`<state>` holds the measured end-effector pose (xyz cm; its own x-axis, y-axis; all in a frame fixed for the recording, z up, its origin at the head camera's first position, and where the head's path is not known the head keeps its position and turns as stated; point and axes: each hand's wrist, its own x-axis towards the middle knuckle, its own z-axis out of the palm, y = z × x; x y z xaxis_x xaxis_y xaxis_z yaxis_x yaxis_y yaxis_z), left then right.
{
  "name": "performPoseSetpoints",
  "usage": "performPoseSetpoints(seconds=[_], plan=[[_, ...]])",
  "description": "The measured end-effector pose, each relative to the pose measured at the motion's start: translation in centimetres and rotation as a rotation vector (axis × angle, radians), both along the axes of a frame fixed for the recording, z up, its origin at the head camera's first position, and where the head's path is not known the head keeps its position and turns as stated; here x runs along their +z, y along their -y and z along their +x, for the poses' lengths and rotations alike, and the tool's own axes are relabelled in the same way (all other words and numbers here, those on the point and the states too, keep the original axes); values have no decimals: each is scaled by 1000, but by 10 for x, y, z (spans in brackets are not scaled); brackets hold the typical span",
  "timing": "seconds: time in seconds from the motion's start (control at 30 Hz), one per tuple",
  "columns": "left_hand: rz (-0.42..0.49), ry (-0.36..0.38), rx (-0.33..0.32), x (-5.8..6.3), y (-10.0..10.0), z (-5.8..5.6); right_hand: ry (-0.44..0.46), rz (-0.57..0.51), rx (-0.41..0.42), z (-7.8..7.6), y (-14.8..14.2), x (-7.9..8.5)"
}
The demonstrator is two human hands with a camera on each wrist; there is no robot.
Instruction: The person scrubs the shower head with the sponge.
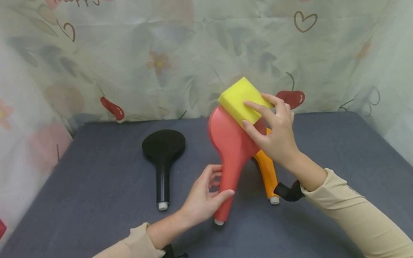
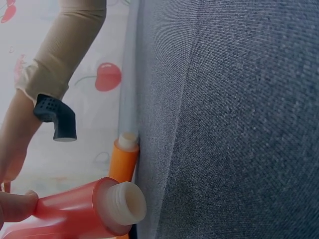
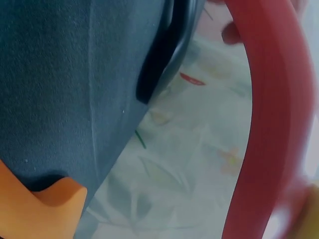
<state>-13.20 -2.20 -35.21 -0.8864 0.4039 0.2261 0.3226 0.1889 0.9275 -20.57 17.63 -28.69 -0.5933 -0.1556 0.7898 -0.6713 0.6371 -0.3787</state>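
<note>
Gripped the red shower head [image 1: 227, 137] by its handle [image 1: 231, 176] in the left hand [image 1: 204, 196], above the grey cloth [image 1: 112, 179], with its hollow threaded end [image 2: 118, 202] lowermost. Pinched the yellow sponge [image 1: 240, 98] in the right hand [image 1: 276, 131], against the head's rim [image 1: 221, 110]. Saw, beyond, the partly hidden orange shower head [image 1: 267, 171] and, leftward, the black shower head [image 1: 163, 145].

The sponge [image 1: 239, 97] is against the front showerhead [image 1: 229, 143], right of one showerhead [image 1: 163, 147], before another showerhead [image 1: 267, 171].
</note>
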Motion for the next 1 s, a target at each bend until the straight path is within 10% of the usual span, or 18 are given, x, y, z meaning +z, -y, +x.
performPoseSetpoints(seconds=[1.0], plan=[[0, 6, 3, -1, 1, -1, -120, 122, 85, 10, 0, -12]])
